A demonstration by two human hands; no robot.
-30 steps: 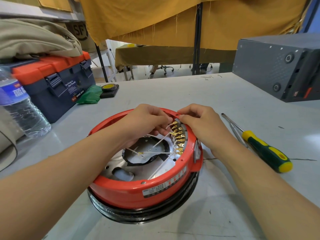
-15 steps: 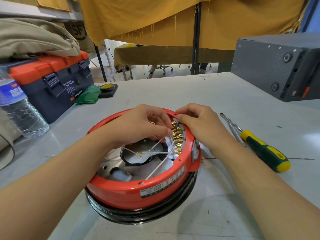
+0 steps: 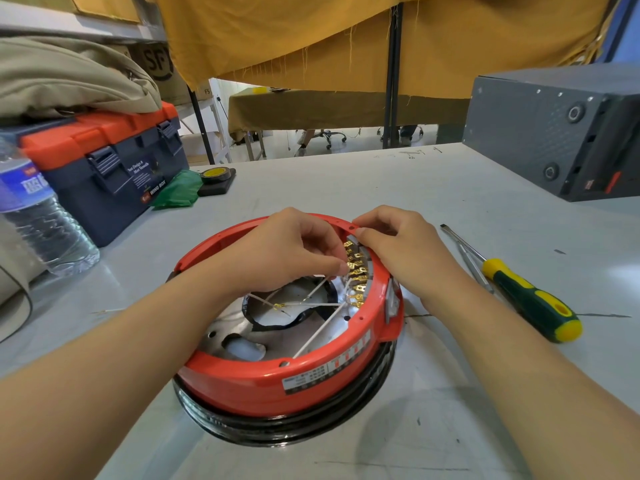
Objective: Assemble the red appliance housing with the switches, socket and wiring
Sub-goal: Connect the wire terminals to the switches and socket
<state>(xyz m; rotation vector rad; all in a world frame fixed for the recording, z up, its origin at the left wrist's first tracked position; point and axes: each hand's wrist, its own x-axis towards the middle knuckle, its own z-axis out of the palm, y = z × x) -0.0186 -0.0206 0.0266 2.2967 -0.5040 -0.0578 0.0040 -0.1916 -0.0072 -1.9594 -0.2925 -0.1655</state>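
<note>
Upturned on the table [image 3: 450, 188] so its brass terminals [image 3: 356, 271] face up, the red housing [image 3: 263, 382] sits under a left hand [image 3: 287, 251] pinching a white wire [image 3: 320, 284] at the terminals while the right hand [image 3: 398, 247] grips the rim just beyond, apparently steadying it, screwdriver [image 3: 530, 299] lying outside.

Both hands' fingers [image 3: 341, 268] at brass terminals [image 3: 356, 275], red housing [image 3: 249, 382].

Workshop: grey workbench [image 3: 346, 181]; toolbox [image 3: 104, 161] at 10 o'clock; screwdriver [image 3: 530, 299] at 3 o'clock; mustard drapes [image 3: 311, 36] at 12 o'clock.
</note>
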